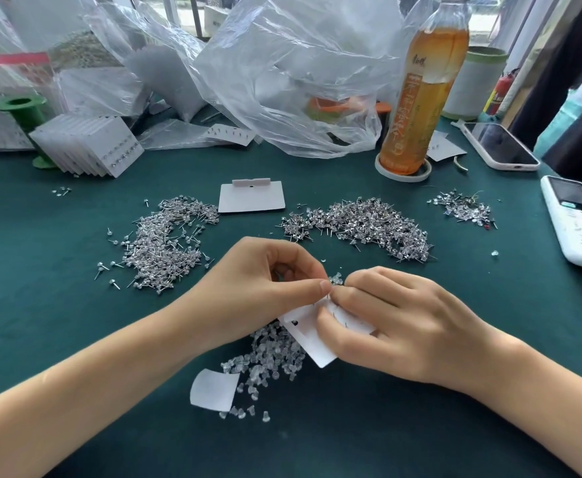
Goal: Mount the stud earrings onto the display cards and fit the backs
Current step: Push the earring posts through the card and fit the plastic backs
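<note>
Surface: dark green cloth covered the table [41,322]; crumpled clear plastic bags [282,81] and a bottle of amber drink [420,91] stood along the far edge; a phone [502,146] and a white handset [579,222] lay at the right.
Earrings: two large heaps of stud earrings [168,243] and [362,225] lay mid-table, well apart, with a blank card [251,198] between them; each stud looked tiny, light, stiff and sharp at the post; likely slippery, best pinched at the head.
Backs: clear earring backs [265,360] were piled just under the hands; they looked soft, rubbery and easy to drop; a fingertip pinch at the sides seemed right.
Display card: a white display card [313,343] was held above the backs, tilted; thin and bendable, so support close to the hole seemed wise.
Left hand: the left hand [269,274] had its fingers curled, thumb and forefinger pinching something small at the card's upper edge; too small to tell whether stud or back.
Right hand: the right hand [386,315] gripped the display card, thumb across its face, fingertips meeting the left hand's.
Finished work: a stack of filled cards [89,146] leaned by a green spool [20,108] at the far left.
</note>
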`<state>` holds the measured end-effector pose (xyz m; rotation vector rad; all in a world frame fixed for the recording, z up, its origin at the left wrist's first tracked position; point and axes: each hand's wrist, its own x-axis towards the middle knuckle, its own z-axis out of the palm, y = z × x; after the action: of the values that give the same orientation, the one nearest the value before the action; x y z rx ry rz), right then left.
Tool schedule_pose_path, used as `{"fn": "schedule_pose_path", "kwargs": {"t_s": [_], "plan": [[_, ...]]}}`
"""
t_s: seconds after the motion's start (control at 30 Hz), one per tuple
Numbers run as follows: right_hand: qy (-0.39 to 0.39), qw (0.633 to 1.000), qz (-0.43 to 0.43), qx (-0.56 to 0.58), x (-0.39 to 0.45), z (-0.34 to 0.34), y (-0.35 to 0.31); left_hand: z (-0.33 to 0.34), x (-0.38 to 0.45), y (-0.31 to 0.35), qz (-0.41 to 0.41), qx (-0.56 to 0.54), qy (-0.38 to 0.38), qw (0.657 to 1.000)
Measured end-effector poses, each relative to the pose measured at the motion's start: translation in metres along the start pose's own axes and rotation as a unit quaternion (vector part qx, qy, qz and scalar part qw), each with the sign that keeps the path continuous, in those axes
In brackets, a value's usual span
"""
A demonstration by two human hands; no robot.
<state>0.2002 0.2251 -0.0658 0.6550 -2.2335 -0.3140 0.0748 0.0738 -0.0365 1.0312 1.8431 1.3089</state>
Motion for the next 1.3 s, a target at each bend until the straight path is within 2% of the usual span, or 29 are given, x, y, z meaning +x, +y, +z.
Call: {"fn": "schedule_pose_path", "kwargs": {"t_s": [0.43,0.77,1.3], "plan": [[0.008,1.000,0.011,0.002,0.0001,0.0010,-0.0006,-0.0036,0.0024,-0.0035,0.028,0.020,-0.007,0.999],[-0.003,1.000,0.014,0.008,0.0018,0.0006,0.0009,0.0018,0.0010,-0.0053,0.034,0.004,0.016,0.999],[0.007,1.000,0.012,-0.009,-0.0002,0.0004,0.0013,0.0044,0.0004,-0.0092,0.081,0.057,0.034,0.994]]}}
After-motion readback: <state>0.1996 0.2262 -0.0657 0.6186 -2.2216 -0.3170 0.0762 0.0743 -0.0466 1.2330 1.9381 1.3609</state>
